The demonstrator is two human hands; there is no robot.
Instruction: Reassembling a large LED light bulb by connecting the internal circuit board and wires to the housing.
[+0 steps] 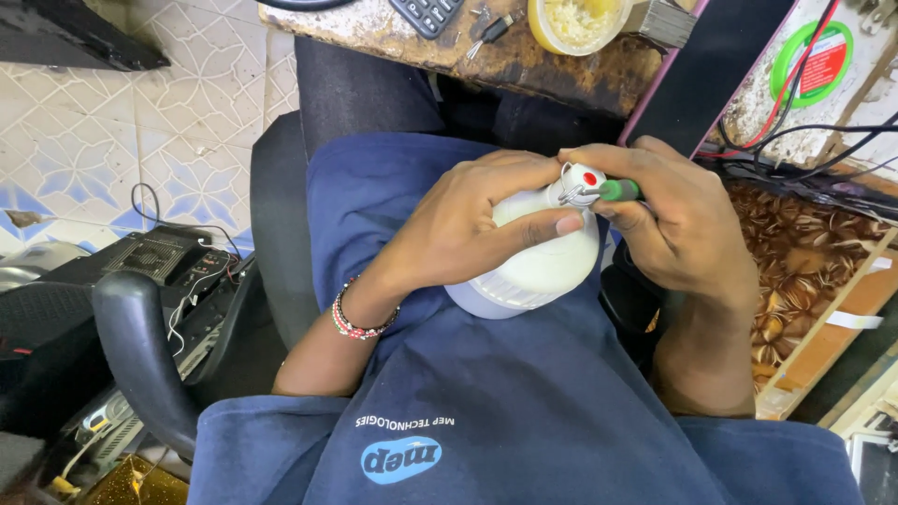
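Note:
My left hand (468, 220) wraps around a white bulb-shaped lamp housing (538, 266) held over my lap, thumb and fingers near its metal base cap (575, 185). My right hand (687, 229) grips a green-handled tool (619, 190), probably a small screwdriver, whose tip rests against the cap with its red dot. A beaded bracelet (360, 323) circles my left wrist. I wear a dark blue shirt (486, 411).
A worn wooden bench edge (524, 61) lies ahead with a calculator (426, 11), small screws and a yellow bowl (571, 21). Red and black wires (795, 131) trail at the right. A chair armrest (136, 355) and electronic boards (178, 262) are on the left.

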